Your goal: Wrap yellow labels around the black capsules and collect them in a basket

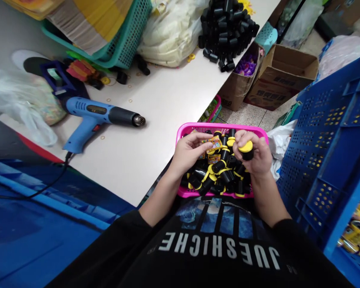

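My left hand [189,151] pinches a small orange printed label [215,143] between thumb and fingers. In my right hand [259,154] is a black canister with a yellow cap [245,147], its cap facing up towards me. Both hands are over a pink basket [222,127], close to each other, with the label and the canister apart. Many black canisters with yellow caps [219,166] fill the basket, lying at all angles. Another orange label [213,159] rests among them.
A blue heat gun [88,118] lies on the white table [123,168]. Black canisters [228,30] are piled at its far end, beside a bag of pale pieces [171,36] and a green basket [132,38]. Cardboard boxes [276,82] stand beyond; a blue crate [321,148] is at right.
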